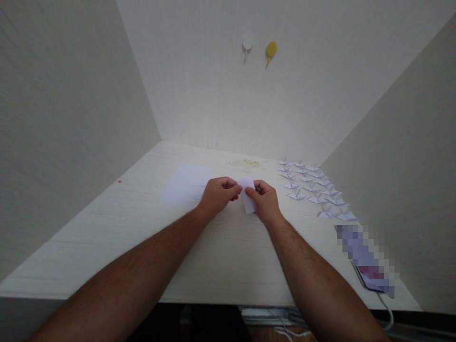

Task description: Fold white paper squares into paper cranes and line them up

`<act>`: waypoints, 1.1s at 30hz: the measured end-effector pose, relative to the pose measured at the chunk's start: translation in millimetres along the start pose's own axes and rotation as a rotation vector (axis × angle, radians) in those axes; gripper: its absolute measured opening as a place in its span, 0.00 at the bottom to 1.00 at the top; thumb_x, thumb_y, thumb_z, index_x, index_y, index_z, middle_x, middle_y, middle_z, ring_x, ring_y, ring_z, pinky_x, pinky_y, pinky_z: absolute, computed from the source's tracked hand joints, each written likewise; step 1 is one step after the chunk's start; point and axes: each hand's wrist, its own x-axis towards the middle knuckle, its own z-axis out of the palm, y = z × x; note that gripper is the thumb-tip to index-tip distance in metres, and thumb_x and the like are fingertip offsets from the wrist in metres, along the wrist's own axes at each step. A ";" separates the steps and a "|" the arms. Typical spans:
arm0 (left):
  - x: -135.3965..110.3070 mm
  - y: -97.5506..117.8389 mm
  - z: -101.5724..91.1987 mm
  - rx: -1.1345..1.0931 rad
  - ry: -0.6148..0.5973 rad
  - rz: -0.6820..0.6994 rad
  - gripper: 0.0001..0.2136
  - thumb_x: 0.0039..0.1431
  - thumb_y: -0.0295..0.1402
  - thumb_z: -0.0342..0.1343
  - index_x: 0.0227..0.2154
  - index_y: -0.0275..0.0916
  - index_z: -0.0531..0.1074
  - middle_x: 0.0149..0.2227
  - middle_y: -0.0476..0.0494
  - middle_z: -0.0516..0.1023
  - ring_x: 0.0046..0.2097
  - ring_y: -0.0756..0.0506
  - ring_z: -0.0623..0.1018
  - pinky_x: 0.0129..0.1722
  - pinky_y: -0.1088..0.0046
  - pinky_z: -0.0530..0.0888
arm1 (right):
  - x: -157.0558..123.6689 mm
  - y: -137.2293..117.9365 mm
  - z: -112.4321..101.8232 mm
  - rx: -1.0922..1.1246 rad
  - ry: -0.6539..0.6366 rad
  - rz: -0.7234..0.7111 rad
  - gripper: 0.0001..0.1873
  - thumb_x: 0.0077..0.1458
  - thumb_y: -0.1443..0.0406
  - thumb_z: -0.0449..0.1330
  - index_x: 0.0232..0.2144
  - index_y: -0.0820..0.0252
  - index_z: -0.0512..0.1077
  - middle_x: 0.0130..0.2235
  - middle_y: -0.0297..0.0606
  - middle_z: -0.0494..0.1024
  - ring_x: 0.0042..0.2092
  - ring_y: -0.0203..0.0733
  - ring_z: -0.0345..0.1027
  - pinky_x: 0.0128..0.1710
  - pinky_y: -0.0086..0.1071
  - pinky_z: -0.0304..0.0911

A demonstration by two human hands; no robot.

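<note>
Left hand: The left hand (220, 192) was bent at the fingers, with thumb and fingertips pinching the upper left edge of a small piece of paper.
Right hand: The right hand (265, 199) gripped the same piece, thumb flat on its front and fingers curled at its right side and behind.
Small paper: The small paper (249, 204) was white, narrow and roughly upright, between the two hands over the middle of the desk (228, 266).
Loose paper: White paper (185, 183) lay flat on the desk beyond the left forearm; the number of sheets could not be told.
Paper birds: Folded white paper birds (313, 188) stood in rows at the far right, near the right wall (402, 156).
Phone: A phone (372, 285), largely blurred out, lay near the right edge, below the birds, with a white cable (390, 316) at its near end.
Back wall: A white hook (247, 43) and a yellow hook (271, 49) were fixed side by side.
Marks: A brownish stain (251, 162) showed near the back wall, and a small orange spot (119, 181) at the left edge.
</note>
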 end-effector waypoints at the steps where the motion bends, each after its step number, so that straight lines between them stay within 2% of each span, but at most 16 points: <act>1: -0.1 0.3 0.0 -0.002 -0.001 -0.001 0.07 0.45 0.33 0.65 0.22 0.36 0.74 0.19 0.48 0.75 0.22 0.52 0.72 0.23 0.76 0.69 | 0.1 -0.2 -0.1 -0.004 0.000 0.001 0.15 0.44 0.56 0.68 0.32 0.58 0.74 0.29 0.33 0.78 0.28 0.36 0.69 0.29 0.30 0.63; 15: 0.6 -0.6 -0.9 0.005 -0.010 0.004 0.07 0.47 0.34 0.64 0.21 0.36 0.74 0.19 0.48 0.75 0.23 0.52 0.72 0.25 0.76 0.68 | 0.5 -1.9 0.9 0.007 -0.013 0.015 0.13 0.43 0.57 0.68 0.30 0.58 0.73 0.28 0.33 0.78 0.28 0.37 0.69 0.30 0.31 0.63; 20: 0.0 -0.5 -1.0 0.011 -0.038 -0.008 0.08 0.46 0.33 0.63 0.19 0.36 0.72 0.19 0.49 0.74 0.22 0.52 0.70 0.25 0.76 0.66 | -1.4 -4.5 2.1 0.054 -0.031 -0.005 0.13 0.43 0.56 0.68 0.28 0.57 0.73 0.26 0.31 0.76 0.27 0.35 0.66 0.28 0.30 0.61; 25: 2.3 -3.9 -1.5 0.017 -0.073 -0.035 0.09 0.45 0.34 0.63 0.19 0.37 0.71 0.18 0.49 0.73 0.22 0.52 0.70 0.25 0.75 0.66 | 1.6 -3.8 0.3 0.020 0.067 -0.042 0.14 0.45 0.54 0.67 0.23 0.58 0.73 0.22 0.29 0.70 0.24 0.33 0.60 0.25 0.29 0.56; 30: 6.1 -7.5 -4.0 -0.013 -0.083 -0.081 0.09 0.43 0.33 0.64 0.18 0.37 0.70 0.17 0.49 0.72 0.21 0.52 0.70 0.24 0.75 0.66 | 4.5 -2.3 -2.2 0.053 0.084 -0.039 0.12 0.46 0.56 0.65 0.23 0.58 0.73 0.20 0.30 0.71 0.24 0.34 0.62 0.26 0.31 0.60; 33: 6.5 -7.3 -3.8 -0.027 -0.108 -0.096 0.08 0.43 0.32 0.63 0.17 0.37 0.70 0.17 0.49 0.72 0.20 0.52 0.69 0.23 0.75 0.65 | 3.4 -4.7 -1.6 -0.004 0.112 -0.055 0.11 0.47 0.57 0.64 0.22 0.58 0.73 0.20 0.30 0.70 0.23 0.34 0.62 0.25 0.30 0.59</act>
